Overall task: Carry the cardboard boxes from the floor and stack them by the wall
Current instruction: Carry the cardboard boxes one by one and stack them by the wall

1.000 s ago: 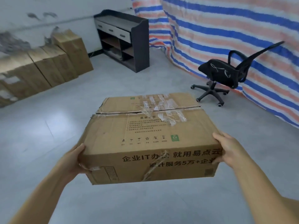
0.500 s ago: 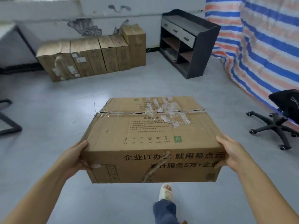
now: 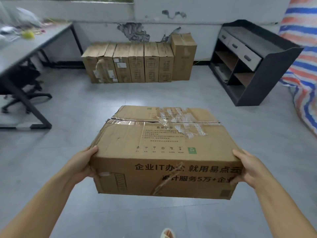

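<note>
Your left hand [image 3: 80, 162] and right hand [image 3: 248, 167] grip a taped cardboard box [image 3: 163, 152], fingers clamped on its sides, with a row of boxes [image 3: 137, 62] far ahead by the wall.

left hand [image 3: 82, 163]: 8 o'clock, gripping box side, thumb on top | right hand [image 3: 249, 168]: 4 o'clock, gripping opposite side | both arms outstretched

Matt brown cardboard on the carried box [image 3: 164, 148], creased and scuffed, with glossy clear tape [image 3: 178, 122] wrinkled and peeling across its top seam. Black print along its near face. Same dull cardboard on the row of boxes [image 3: 137, 63] by the wall [image 3: 188, 16], whose white paint is flaking to grey. Floor [image 3: 68, 134]: smooth grey tiles, faint sheen. Cabinet [image 3: 253, 66]: matt dark laminate. Tarp [image 3: 301, 48]: woven striped plastic.
</note>
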